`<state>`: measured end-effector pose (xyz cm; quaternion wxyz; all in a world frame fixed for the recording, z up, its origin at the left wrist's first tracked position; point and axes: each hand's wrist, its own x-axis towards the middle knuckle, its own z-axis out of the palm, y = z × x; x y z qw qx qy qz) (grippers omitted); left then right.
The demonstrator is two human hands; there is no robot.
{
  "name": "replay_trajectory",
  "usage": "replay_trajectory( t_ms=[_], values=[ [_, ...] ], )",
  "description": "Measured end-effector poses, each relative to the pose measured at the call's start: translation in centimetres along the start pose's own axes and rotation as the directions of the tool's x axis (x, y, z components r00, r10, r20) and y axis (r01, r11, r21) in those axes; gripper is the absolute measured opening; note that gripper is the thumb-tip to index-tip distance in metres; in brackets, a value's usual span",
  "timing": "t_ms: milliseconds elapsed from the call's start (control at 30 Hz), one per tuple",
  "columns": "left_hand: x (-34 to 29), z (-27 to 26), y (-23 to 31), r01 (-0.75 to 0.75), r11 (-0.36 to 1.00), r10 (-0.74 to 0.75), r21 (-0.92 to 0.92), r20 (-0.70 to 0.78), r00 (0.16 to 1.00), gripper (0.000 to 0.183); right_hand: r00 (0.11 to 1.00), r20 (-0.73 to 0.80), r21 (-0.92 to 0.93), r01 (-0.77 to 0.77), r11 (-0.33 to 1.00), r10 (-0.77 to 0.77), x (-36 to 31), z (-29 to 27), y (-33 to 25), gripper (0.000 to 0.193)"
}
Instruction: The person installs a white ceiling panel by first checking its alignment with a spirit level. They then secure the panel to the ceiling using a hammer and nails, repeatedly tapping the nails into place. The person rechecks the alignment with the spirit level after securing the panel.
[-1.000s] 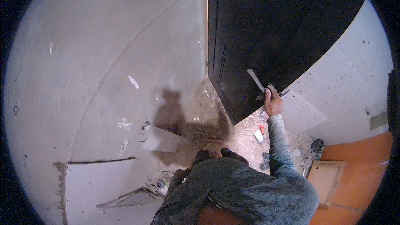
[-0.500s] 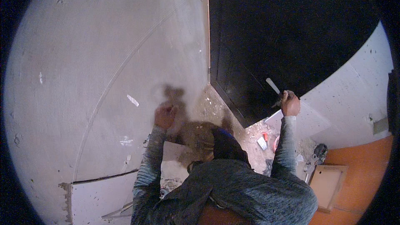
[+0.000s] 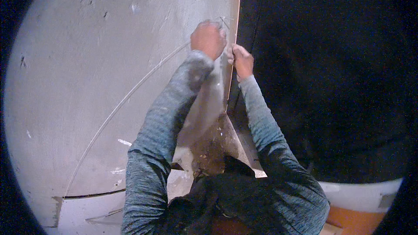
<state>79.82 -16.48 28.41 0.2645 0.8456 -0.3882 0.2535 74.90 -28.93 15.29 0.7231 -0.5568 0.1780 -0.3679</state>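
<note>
My left hand (image 3: 208, 40) is closed and slightly blurred, raised in front of the grey plastered wall (image 3: 130, 43). A thin pale cable-like line (image 3: 118, 108) curves up the wall and passes behind this hand. Thin pale strands (image 3: 224, 21) cross just beyond its fingers. Close by on the right, my right hand (image 3: 242, 62) has its fingers bent together at the narrow light edge strip (image 3: 238, 0) between the wall and a large black panel (image 3: 313, 82). What either hand holds, if anything, is hidden by the fingers.
Below the hands, the wall and panel meet at a dirty, debris-strewn floor corner (image 3: 211, 148). A white board (image 3: 93, 211) stands low on the left. At the lower right are a white surface (image 3: 361, 196) and an orange surface (image 3: 355, 221).
Both hands have risen and come together at the strip. My right hand has moved left from the black panel; the white-handled tool it held no longer shows. The view has shifted.
</note>
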Motion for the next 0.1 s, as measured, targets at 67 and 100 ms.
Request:
replay_trajectory(
  t_ms=[67,100],
  values=[
    [3.9,2.4,1.3,-0.03,0.995,0.029,0.092,0.008,1.0,0.019,0.937,0.065,-0.383,0.342,0.858,-0.344,8.9,-1.2,3.6,0.024],
    [5.0,3.1,-0.7,-0.017,0.984,0.018,0.176,-0.009,1.0,0.019,0.921,0.12,-0.386,0.386,0.838,-0.369,9.8,1.8,3.9,0.023]
  ],
)
